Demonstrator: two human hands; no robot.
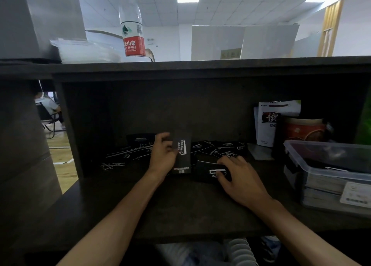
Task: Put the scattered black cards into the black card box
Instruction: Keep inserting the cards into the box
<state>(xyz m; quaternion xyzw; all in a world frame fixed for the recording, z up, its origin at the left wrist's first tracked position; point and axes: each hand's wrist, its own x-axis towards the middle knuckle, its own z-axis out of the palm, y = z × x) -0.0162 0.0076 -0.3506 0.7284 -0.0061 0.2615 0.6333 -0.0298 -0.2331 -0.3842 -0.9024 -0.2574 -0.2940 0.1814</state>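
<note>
One head-worn wide-angle camera is looking forward and slightly down into a dark desk [180, 205] with a shelf recess, sitting close enough that both forearms are running in from the bottom edge. Relative to the desk, the lens is sitting at the front edge, facing its back panel. Above the desk's top shelf it is taking in a water bottle [132, 25] and the ceiling beyond. Below the desk's front edge it is catching the wearer's lap. No second view is sharing the scene
</note>
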